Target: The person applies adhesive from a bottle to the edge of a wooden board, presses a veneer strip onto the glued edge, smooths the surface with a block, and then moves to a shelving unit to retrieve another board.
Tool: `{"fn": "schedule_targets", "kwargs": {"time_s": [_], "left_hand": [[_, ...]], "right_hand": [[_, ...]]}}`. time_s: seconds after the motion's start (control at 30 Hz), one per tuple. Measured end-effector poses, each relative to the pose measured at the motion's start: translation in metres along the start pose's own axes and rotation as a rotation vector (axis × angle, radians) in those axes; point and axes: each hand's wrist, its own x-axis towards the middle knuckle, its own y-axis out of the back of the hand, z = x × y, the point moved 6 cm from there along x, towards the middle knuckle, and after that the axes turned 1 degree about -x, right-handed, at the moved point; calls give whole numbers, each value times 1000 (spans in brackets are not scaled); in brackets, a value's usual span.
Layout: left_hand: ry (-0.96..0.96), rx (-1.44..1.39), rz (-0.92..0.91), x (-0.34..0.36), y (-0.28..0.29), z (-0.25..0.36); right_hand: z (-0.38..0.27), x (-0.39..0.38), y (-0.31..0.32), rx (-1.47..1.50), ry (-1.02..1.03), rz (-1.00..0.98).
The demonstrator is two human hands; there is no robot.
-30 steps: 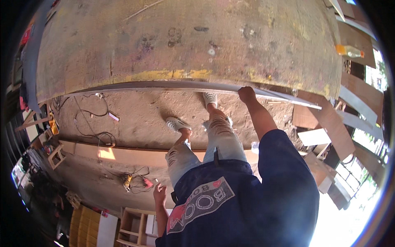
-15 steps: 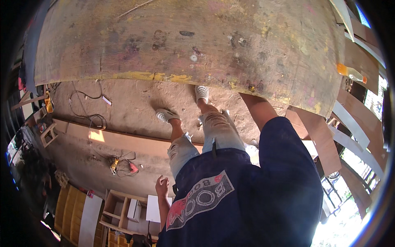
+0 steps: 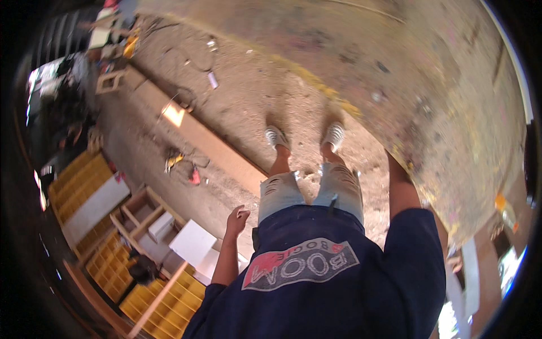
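Note:
My left hand [image 3: 236, 220] hangs low at my left side, its fingers loosely bent and apart. Nothing that I can make out is in it, though motion blurs the fingertips. A white box-like panel [image 3: 192, 243] stands beyond that forearm to the left. My right arm [image 3: 400, 183] reaches down past the edge of the paint-stained wooden worktable [image 3: 418, 85]. The tabletop covers my right hand, so its fingers and anything in them are hidden.
A long board [image 3: 212, 146] lies across the dirt floor. Beyond it are a yellow tool [image 3: 173, 162] and cables. Yellow gridded crates [image 3: 166, 299] and a wooden compartment frame [image 3: 144, 212] stand at the left. An orange-capped bottle [image 3: 506, 213] is at the right.
My view and body have turned, so the table now slants down to the right. My feet stand side by side. More of the crates shows at the lower left.

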Motion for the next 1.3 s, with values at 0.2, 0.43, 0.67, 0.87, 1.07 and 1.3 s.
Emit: {"fn": "schedule_targets", "kwargs": {"time_s": [0.2,0.43,0.67,0.87,1.07,1.3], "left_hand": [[-18,-91,104,-27,-10,-6],[-93,-60,158,-41,-57,-93],[138,-406,260,-73,-91,-132],[151,-455,161,-25,-61,-187],[175,-621,384,22,-11,-258],[123,-638,625,69,142,-295]], "right_hand": [[-22,-4,15,-80,-16,-31],[-127,-65,113,-33,-28,-3],[-255,-97,189,-300,224,1],[-315,-76,188,-443,274,-34],[-427,-76,196,-765,606,56],[-530,-92,191,-642,597,55]]}}
